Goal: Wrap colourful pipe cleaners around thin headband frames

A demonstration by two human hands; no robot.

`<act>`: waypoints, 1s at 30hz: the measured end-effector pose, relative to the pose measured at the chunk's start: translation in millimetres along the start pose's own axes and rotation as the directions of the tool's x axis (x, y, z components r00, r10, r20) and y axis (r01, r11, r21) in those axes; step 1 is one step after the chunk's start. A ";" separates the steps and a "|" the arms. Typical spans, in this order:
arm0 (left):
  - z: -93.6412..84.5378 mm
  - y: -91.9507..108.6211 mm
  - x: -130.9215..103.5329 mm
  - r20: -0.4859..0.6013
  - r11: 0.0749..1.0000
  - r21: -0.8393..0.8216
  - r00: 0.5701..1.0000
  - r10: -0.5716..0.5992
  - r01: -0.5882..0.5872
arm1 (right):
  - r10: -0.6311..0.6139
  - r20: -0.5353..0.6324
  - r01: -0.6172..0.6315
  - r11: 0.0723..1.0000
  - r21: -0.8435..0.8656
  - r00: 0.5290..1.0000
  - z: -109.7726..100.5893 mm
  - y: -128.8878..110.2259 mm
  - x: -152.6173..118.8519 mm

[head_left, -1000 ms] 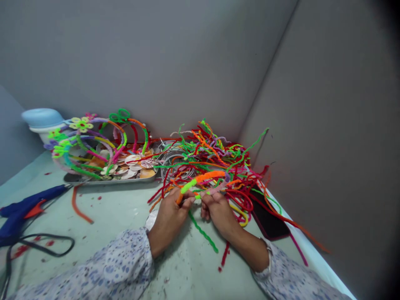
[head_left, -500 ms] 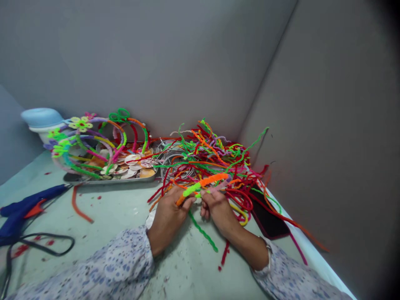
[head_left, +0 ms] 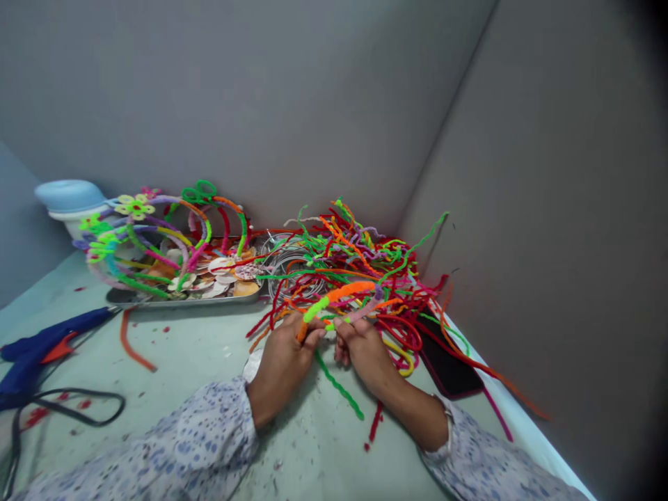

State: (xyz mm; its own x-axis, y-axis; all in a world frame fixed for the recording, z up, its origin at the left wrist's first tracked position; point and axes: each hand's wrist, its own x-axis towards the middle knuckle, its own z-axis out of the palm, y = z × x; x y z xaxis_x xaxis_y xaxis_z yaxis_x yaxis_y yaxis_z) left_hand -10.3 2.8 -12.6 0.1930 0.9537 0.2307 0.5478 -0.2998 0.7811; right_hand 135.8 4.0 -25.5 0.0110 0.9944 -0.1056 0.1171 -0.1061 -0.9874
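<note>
A curved headband (head_left: 351, 289) wrapped in orange, lime green, purple and pink pipe cleaner arches between my two hands. My left hand (head_left: 284, 355) is closed around its orange end. At the other side my right hand (head_left: 365, 351) pinches the pink part, where a short lime green piece shows between the fingertips. Below the hands a green pipe cleaner (head_left: 339, 386) slants down toward the table; whether its upper end is held is hidden by the fingers. Just beyond lies a tangled heap of coloured pipe cleaners (head_left: 360, 247).
A metal tray (head_left: 209, 303) holds shells, with finished headbands (head_left: 156, 229) standing on it. Coiled wire (head_left: 292, 268) lies beside the heap. To the left are a blue glue gun (head_left: 57, 337) with its cord and a blue-lidded container (head_left: 73, 198). A dark phone (head_left: 454, 365) lies right, near the walls.
The headband's arch has tipped slightly to the left and rounded a little more between my hands. Both hands stay in nearly the same place, still gripping it.
</note>
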 end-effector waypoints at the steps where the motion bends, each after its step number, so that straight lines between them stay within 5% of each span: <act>1: 0.6 -1.2 0.3 0.006 1.000 -0.017 1.000 -0.015 0.016 | -0.003 0.001 0.003 1.000 0.000 1.000 0.0 0.6 0.1; 11: 4.5 -4.5 -2.9 -0.100 0.999 -0.048 0.995 -0.015 0.010 | 0.041 -0.022 -0.041 0.999 -0.008 0.999 2.1 -0.8 0.1; 30: 0.4 0.0 -1.7 -0.089 0.993 0.092 0.992 0.085 -0.077 | 0.028 -0.008 -0.028 0.999 -0.037 1.000 2.2 -3.1 -0.6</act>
State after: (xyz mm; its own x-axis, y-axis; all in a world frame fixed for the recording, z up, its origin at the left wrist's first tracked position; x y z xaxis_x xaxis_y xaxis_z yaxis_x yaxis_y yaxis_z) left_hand -10.3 1.2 -13.3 0.1660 0.9231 0.3468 0.6040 -0.3732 0.7042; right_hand 133.2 3.8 -22.7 0.0220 0.9910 -0.1320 0.1536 -0.1339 -0.9790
